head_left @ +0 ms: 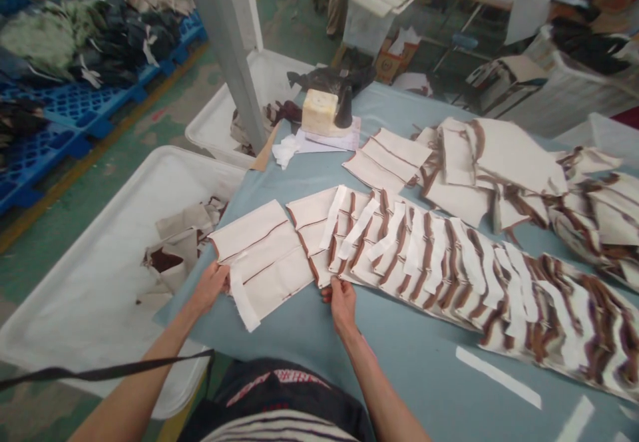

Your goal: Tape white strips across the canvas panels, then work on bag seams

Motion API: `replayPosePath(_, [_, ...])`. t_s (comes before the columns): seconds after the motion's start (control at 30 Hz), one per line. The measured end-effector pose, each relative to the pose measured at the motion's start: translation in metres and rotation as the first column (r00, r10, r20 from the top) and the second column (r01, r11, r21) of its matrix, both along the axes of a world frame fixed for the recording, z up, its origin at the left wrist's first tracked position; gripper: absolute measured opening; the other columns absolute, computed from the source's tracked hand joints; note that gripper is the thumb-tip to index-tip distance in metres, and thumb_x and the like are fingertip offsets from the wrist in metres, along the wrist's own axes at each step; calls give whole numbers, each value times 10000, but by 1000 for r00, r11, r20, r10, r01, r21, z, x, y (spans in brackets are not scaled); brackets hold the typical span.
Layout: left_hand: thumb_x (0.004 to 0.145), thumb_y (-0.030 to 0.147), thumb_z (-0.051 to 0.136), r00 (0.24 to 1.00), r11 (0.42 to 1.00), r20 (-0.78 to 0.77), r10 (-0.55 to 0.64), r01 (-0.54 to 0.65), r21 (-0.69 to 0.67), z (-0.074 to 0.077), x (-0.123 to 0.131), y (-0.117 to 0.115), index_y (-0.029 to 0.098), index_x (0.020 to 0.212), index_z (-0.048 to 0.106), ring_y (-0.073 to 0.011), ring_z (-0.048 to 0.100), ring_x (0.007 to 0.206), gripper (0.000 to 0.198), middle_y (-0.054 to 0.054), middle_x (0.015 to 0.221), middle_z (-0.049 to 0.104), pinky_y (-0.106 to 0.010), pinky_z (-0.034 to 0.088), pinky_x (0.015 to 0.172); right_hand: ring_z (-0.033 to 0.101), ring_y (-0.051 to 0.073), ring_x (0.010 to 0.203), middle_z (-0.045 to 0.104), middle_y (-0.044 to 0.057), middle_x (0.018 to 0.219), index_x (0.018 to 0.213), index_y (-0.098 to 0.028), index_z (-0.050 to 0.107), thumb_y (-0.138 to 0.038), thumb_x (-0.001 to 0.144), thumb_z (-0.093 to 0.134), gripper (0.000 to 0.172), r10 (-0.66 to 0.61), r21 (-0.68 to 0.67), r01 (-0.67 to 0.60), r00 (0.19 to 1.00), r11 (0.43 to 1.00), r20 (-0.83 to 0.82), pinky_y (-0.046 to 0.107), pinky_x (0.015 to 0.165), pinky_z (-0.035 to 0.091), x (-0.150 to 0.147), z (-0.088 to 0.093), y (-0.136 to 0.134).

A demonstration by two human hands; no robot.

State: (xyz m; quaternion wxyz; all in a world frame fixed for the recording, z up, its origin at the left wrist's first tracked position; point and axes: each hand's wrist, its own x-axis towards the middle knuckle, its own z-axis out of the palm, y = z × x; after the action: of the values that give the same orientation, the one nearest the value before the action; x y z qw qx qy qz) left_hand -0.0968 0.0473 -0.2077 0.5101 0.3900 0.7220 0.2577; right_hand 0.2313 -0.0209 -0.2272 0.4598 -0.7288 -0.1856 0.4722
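Note:
My left hand (pixel 212 285) pinches the near left edge of a cream fabric panel (pixel 264 245) with brown seams, at the left end of the table. A white strip (pixel 245 302) lies on that panel's near side. My right hand (pixel 343 303) is closed on the near edge of a second cream panel (pixel 315 229) beside it, its fingertips partly hidden. From there a long row of overlapping panels (pixel 449 275) with brown edges runs to the right, with several white strips across them.
The blue-grey table (pixel 394 369) also bears a yellowish block (pixel 319 110), a black cone (pixel 344 106) and heaped cream pieces (pixel 519 156). White bins (pixel 100 255) with fabric scraps stand at the left by a grey post (pixel 227 49). Blue pallets (pixel 90 109) lie beyond.

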Motion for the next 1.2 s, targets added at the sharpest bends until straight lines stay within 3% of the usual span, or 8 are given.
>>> replayPosePath(0.17, [1074,405,724,993,993,81,82,-75,-96,8,-19,-46,175,1330,705,-256,758,1047,345,-97,1287,745,-438,679,887,573,176,500,660,28,560,729,-226,630,-821,846,663,608,217,-53,-213,974,976,67,290,521,444,-7,17,-10])
replayPosePath(0.33, [1086,401,710,975,997,213,66,-53,-63,11,1,-67,177,1295,712,-213,755,946,306,-86,1206,758,-387,679,812,591,195,589,645,6,556,657,-244,663,-578,853,775,403,488,-45,-492,842,870,229,297,623,423,-32,57,-41])
replayPosePath(0.47, [1083,395,716,959,1000,284,27,-22,-19,20,11,-77,169,1295,705,-206,755,921,310,-81,1184,759,-378,676,796,604,199,663,707,-9,698,856,-255,744,-461,888,743,209,579,19,-617,748,787,325,315,698,438,-63,87,-40])
replayPosePath(0.57, [1081,402,719,947,1000,321,-7,3,13,29,13,-84,163,1279,708,-202,754,899,311,-74,1155,761,-372,674,781,628,185,732,767,-8,897,1051,-259,747,-384,862,748,227,604,89,-664,721,743,339,313,764,480,-87,97,-21])
replayPosePath(0.67, [1082,416,714,942,997,336,-20,-5,73,38,15,-88,159,1249,715,-195,748,871,307,-64,1116,761,-362,667,763,649,166,808,779,0,1088,1201,-264,719,-316,832,720,373,615,155,-677,725,720,309,303,806,505,-103,99,-2])
replayPosePath(0.8, [1081,427,711,944,985,328,-22,-34,167,52,24,-88,158,1183,728,-184,733,831,288,-47,1054,761,-349,651,748,618,158,727,756,-21,894,1063,-237,731,-309,772,713,301,638,187,-665,747,723,187,286,723,513,-112,98,4])
replayPosePath(1.07, [827,443,734,952,957,277,-131,48,287,86,53,-92,209,954,735,-272,720,756,267,-39,848,778,-368,598,678,642,177,752,700,22,827,1011,-194,711,-561,915,586,400,470,257,-445,882,858,-40,260,640,519,-109,121,-23])
replayPosePath(1.2, [720,459,718,966,930,184,-183,109,351,106,63,-90,228,861,734,-271,669,712,271,-30,769,752,-371,545,697,579,150,716,666,-8,780,908,-204,696,-597,856,754,400,377,313,-340,924,887,-62,248,650,491,-110,128,-26])
